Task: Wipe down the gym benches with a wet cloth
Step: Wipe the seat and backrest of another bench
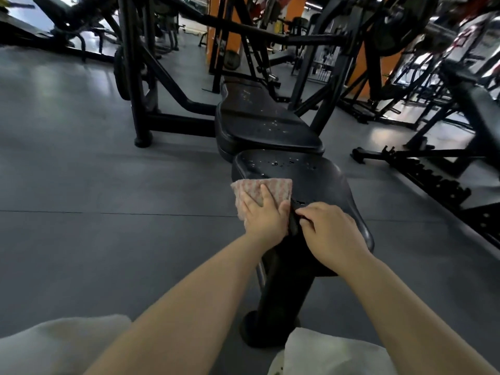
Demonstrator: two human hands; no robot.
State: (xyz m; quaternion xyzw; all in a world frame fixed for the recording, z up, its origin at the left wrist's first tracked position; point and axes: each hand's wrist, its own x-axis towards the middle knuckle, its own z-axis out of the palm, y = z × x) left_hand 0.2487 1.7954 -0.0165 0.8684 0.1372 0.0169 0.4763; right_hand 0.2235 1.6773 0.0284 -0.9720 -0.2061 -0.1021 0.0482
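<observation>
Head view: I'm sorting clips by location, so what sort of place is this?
A gym, most likely. A padded black bench sits inside a steel rack, a weight plate hangs at upper right, and the floor is grey matting.

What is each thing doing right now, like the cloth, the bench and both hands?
cloth: spread flat on the seat pad's left edge, under the left hand.
left hand: fingers straight, pressing the cloth.
right hand: resting on the seat pad, fingers curled.
seat pad: water drops on its far end.
back pad: speckled with drops.
</observation>
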